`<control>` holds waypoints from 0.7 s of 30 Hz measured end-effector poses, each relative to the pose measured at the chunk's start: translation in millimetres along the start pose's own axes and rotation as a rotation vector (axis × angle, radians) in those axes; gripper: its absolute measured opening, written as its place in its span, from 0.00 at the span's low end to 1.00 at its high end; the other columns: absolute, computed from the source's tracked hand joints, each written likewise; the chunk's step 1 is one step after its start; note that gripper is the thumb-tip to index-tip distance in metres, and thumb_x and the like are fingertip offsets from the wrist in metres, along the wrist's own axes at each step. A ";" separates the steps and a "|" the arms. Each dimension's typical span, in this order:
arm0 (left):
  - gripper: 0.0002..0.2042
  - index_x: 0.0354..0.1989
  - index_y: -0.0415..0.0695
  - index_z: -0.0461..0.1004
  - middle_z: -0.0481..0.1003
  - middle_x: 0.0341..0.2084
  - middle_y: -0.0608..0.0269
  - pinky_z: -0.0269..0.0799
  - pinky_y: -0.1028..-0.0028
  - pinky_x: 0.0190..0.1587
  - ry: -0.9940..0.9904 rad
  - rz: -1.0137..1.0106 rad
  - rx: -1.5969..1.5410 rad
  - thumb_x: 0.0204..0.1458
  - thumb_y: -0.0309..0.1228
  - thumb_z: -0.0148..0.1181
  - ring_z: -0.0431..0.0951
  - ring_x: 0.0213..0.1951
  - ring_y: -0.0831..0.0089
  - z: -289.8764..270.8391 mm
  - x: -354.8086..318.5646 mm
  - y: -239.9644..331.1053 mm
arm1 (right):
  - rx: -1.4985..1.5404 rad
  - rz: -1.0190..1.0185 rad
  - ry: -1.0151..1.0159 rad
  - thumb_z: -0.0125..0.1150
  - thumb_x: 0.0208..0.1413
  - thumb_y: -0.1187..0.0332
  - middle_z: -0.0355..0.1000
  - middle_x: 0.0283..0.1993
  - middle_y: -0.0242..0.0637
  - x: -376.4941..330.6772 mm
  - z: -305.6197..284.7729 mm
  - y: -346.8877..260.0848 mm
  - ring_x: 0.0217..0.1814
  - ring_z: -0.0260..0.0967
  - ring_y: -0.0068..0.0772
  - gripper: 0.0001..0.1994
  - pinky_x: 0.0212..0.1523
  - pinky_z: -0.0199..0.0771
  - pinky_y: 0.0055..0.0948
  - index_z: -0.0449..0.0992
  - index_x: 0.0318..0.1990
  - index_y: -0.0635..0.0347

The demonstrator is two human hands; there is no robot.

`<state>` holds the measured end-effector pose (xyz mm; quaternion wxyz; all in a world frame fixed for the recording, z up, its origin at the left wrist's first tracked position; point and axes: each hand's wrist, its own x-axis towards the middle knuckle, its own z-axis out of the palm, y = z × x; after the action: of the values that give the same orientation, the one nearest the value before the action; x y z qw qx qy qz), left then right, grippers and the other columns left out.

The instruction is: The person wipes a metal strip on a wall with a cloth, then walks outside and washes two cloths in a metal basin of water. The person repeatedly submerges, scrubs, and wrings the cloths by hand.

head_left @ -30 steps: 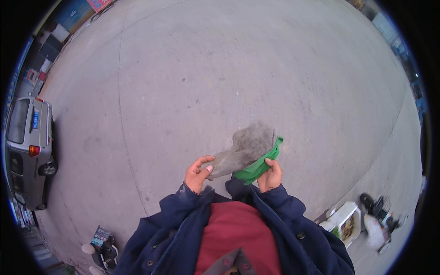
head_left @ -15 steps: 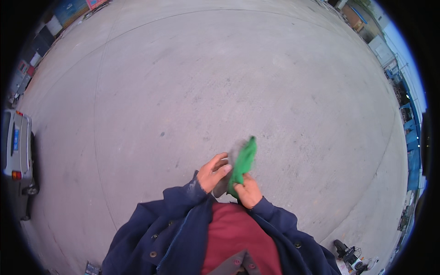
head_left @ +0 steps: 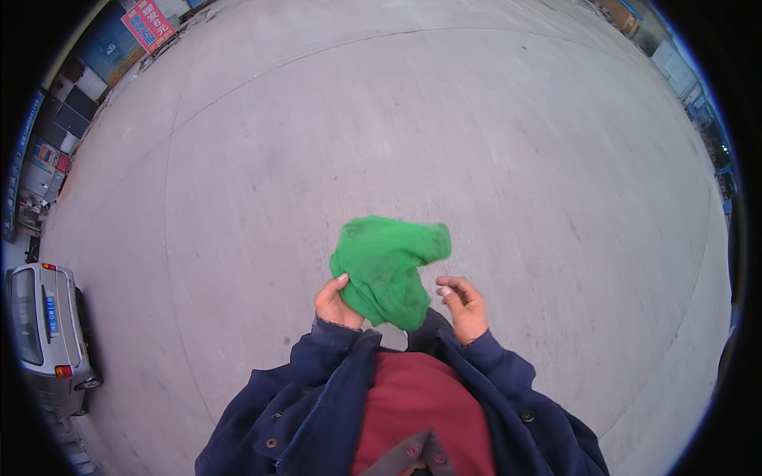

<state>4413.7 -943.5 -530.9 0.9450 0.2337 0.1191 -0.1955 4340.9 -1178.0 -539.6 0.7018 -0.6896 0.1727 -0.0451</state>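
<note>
A limp green cloth (head_left: 381, 266) with dark smudges is spread in front of my chest. Its right side sticks out as a narrow flap, blurred at the end. My left hand (head_left: 337, 305) grips the cloth's lower left edge, thumb on top and the other fingers hidden beneath. To the right of the cloth, a little apart from it, is my right hand (head_left: 464, 305). Its fingers are bent, with a small gap between thumb and forefinger and nothing visible in them.
Grey concrete ground (head_left: 556, 174) stretches around me. A silver van (head_left: 59, 325) stands at the far left. Beyond it, a red sign (head_left: 147, 25) and a blue shutter (head_left: 107, 49) line the upper left edge. Blue structures (head_left: 698, 107) run along the right rim.
The green cloth, bunched upright in my right hand before, is now spread wider and held by my left. My right hand has let go and moved right. The view has shifted.
</note>
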 end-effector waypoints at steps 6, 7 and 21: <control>0.30 0.68 0.34 0.60 0.68 0.64 0.45 0.62 0.50 0.68 -0.100 0.012 0.198 0.56 0.31 0.53 0.70 0.64 0.49 100.7 192.4 21.7 | 0.005 -0.071 -0.132 0.59 0.65 0.70 0.77 0.49 0.34 226.1 -28.1 -78.8 0.49 0.73 0.25 0.12 0.52 0.72 0.27 0.77 0.52 0.66; 0.31 0.69 0.34 0.59 0.68 0.64 0.45 0.63 0.51 0.68 -0.183 0.028 0.240 0.55 0.30 0.53 0.70 0.64 0.49 113.2 228.2 20.3 | 0.025 -0.010 -0.171 0.62 0.64 0.69 0.78 0.51 0.38 260.6 -25.9 -83.1 0.55 0.74 0.28 0.15 0.58 0.73 0.31 0.76 0.55 0.66; 0.25 0.65 0.37 0.66 0.75 0.56 0.53 0.70 0.62 0.62 -0.305 -0.296 0.407 0.58 0.28 0.58 0.75 0.59 0.62 334.7 747.4 18.1 | 0.032 -0.031 0.128 0.72 0.57 0.65 0.74 0.27 0.29 734.9 -110.3 -193.8 0.27 0.66 0.19 0.13 0.32 0.69 0.22 0.74 0.32 0.65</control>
<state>5135.3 -1326.7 -471.7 0.8467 0.3665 -0.0333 -0.3842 5029.3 -1513.3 -480.3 0.6995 -0.6766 0.2059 -0.1029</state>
